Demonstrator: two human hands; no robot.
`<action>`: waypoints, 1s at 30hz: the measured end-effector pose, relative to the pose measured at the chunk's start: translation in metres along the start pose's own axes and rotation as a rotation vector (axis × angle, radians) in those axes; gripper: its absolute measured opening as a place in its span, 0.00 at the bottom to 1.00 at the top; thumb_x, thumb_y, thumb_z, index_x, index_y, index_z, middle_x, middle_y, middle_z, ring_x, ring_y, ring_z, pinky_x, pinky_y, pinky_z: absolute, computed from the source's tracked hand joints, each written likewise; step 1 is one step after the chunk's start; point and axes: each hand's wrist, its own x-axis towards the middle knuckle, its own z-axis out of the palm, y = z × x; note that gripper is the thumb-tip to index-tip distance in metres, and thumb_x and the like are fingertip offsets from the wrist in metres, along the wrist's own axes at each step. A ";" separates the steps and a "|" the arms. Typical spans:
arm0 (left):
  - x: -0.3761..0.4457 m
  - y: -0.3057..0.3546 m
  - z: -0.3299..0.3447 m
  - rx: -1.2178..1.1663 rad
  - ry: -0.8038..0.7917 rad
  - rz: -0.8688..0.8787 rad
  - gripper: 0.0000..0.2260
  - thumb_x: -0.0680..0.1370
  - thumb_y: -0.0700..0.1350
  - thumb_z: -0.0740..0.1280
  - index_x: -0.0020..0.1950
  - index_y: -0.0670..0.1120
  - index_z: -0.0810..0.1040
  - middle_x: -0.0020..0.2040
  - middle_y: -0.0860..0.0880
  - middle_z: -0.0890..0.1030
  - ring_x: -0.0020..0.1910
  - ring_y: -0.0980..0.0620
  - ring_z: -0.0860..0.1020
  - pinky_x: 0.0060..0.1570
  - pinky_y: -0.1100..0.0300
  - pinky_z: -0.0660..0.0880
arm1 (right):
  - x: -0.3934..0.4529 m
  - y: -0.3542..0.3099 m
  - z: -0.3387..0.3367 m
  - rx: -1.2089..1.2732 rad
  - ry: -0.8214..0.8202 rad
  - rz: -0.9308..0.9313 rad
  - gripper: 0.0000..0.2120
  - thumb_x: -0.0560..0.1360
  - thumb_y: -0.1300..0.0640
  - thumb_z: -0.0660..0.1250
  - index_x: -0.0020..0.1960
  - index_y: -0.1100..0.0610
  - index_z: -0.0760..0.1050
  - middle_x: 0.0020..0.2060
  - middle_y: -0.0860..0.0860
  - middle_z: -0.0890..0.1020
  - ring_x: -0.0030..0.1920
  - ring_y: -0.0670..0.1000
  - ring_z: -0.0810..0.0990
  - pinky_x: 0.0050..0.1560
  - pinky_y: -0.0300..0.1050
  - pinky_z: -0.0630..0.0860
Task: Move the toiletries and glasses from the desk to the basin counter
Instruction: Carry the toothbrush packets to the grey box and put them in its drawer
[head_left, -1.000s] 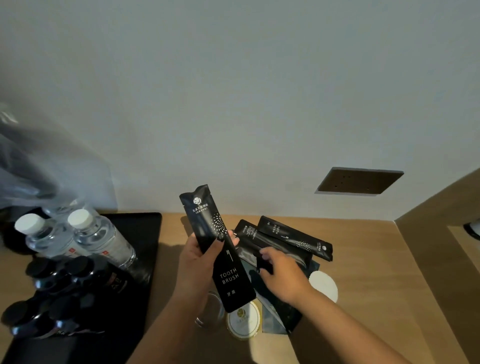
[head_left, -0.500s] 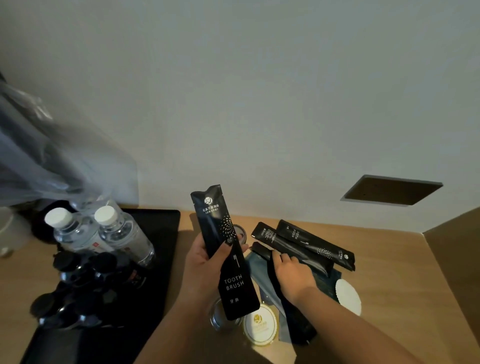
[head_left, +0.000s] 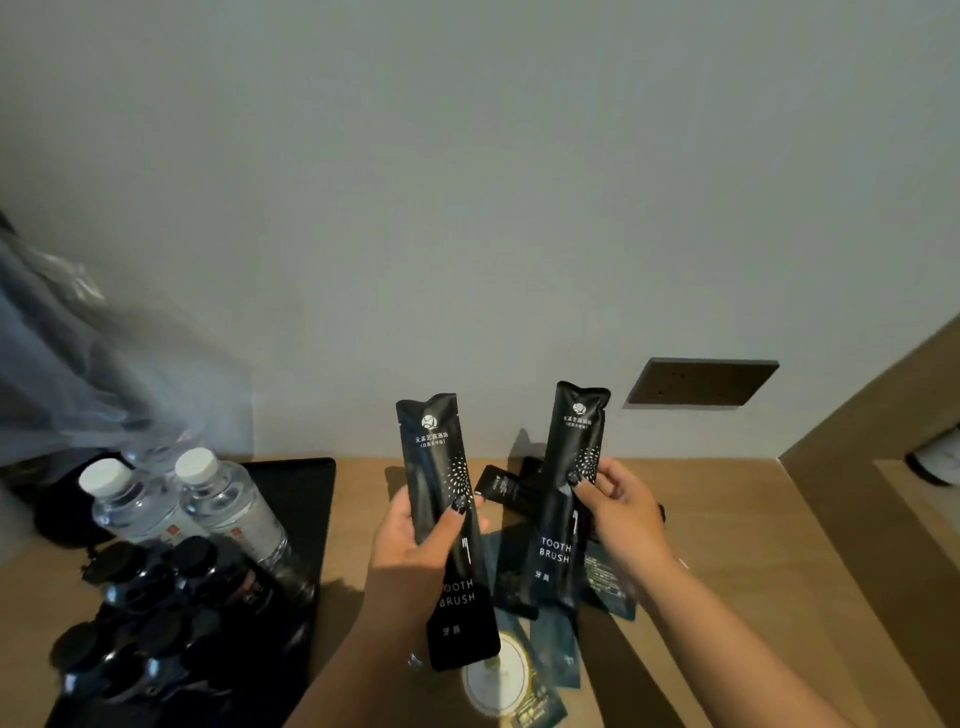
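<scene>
- I see left hand (head_left: 415, 540) gripping one toothbrush packet (head_left: 447, 525), upright above the desk (head_left: 727, 545).
- Right hand (head_left: 621, 512) pinches a second toothbrush packet (head_left: 569, 493), upright.
- More sachets (head_left: 506, 486) lie on the desk beneath.

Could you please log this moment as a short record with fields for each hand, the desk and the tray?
left hand: grips a black toothbrush packet, upright
right hand: pinches a second toothbrush packet, upright
desk: dark sachets and a round white lid lie under the hands
black tray: two water bottles, dark-capped bottles
wall: brown socket plate
</scene>
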 end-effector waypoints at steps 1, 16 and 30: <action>-0.004 0.000 0.004 0.006 -0.015 0.014 0.10 0.75 0.40 0.67 0.54 0.51 0.76 0.48 0.46 0.85 0.47 0.45 0.84 0.52 0.41 0.79 | -0.008 -0.007 -0.002 0.067 -0.028 0.001 0.11 0.78 0.65 0.60 0.55 0.56 0.77 0.47 0.52 0.85 0.47 0.54 0.85 0.48 0.53 0.79; -0.059 -0.018 0.069 0.112 -0.184 0.110 0.10 0.77 0.36 0.66 0.55 0.48 0.76 0.47 0.49 0.84 0.47 0.51 0.84 0.40 0.60 0.80 | -0.101 0.006 -0.043 0.263 0.036 -0.077 0.13 0.75 0.70 0.64 0.54 0.57 0.78 0.50 0.55 0.85 0.53 0.56 0.83 0.56 0.55 0.77; -0.143 -0.048 0.169 0.408 -0.401 0.281 0.20 0.67 0.35 0.76 0.52 0.52 0.75 0.45 0.55 0.84 0.43 0.63 0.82 0.39 0.72 0.75 | -0.184 0.028 -0.176 0.201 0.312 -0.140 0.16 0.73 0.67 0.69 0.59 0.58 0.74 0.45 0.52 0.83 0.44 0.47 0.84 0.44 0.40 0.80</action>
